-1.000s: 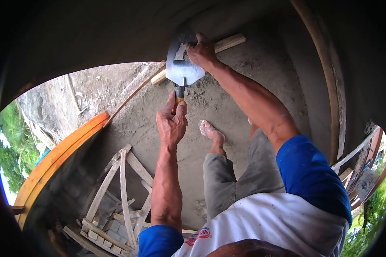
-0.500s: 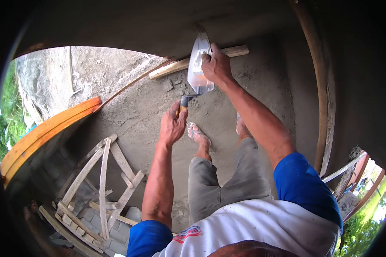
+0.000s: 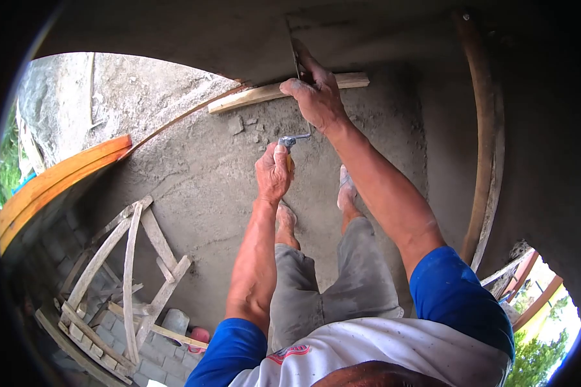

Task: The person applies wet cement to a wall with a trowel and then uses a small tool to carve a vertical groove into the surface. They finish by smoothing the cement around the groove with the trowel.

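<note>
My left hand (image 3: 274, 173) is closed around the yellowish handle of a pointed trowel (image 3: 297, 138). Its bent metal neck juts out past the thumb. The blade is turned nearly edge-on, a thin dark line rising to the plastered wall (image 3: 381, 32), with its tip against or very near the surface. My right hand (image 3: 318, 100) is up at the blade, fingers lying along one side and thumb out on the other. Much of the blade is hidden behind this hand. Grey mortar marks the fingers.
A wooden strip (image 3: 239, 100) lies at the wall's foot, with mortar lumps (image 3: 236, 124) nearby. A wooden frame (image 3: 130, 271) stands at lower left over blocks. An orange board (image 3: 64, 187) edges the opening. An upright pole (image 3: 483, 142) stands at right.
The trowel has rolled from showing its broad shiny face to nearly edge-on. My left hand has shifted slightly right; my right hand has turned with the blade. My feet have moved left in view.
</note>
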A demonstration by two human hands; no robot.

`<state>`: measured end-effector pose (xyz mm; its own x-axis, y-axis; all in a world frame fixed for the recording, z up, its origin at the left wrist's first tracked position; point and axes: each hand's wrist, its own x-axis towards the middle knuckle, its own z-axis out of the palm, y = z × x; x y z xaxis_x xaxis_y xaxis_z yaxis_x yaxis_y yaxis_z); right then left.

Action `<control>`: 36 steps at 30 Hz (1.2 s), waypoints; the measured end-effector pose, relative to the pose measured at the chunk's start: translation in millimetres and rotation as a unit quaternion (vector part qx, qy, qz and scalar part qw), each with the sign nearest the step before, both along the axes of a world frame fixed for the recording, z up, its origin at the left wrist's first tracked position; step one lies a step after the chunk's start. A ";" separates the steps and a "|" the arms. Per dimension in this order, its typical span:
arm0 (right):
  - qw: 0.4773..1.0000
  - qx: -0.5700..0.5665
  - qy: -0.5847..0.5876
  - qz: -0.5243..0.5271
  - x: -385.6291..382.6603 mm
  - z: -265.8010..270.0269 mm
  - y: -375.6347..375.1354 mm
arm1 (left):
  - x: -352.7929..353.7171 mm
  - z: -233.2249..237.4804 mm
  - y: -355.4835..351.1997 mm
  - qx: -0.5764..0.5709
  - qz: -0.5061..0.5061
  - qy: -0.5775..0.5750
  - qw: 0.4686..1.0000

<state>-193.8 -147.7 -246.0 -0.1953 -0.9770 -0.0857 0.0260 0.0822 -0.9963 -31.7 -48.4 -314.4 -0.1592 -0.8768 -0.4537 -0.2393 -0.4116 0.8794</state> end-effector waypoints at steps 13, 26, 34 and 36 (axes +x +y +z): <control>0.999 -0.002 0.001 -0.046 6.6 -35.3 -16.4 | 11.5 -29.2 -34.9 -0.089 -0.086 -0.089 0.988; 0.997 0.027 0.064 -0.036 2.0 -82.8 -22.7 | 15.1 -104.8 -42.6 -0.046 -0.099 -0.057 0.992; 0.993 0.075 0.055 -0.078 -49.4 -41.1 33.1 | -40.3 -30.4 2.2 -0.020 -0.126 -0.078 0.989; 0.994 0.051 0.010 -0.097 -78.1 -25.1 34.8 | -67.8 -22.4 0.3 -0.055 -0.140 -0.082 0.985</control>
<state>-271.9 -112.9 -271.1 -0.3823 -0.9069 -0.1772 0.0312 0.1790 -0.9833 -99.5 -48.1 -336.9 -0.3342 -0.8542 -0.3983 -0.4734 -0.2133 0.8547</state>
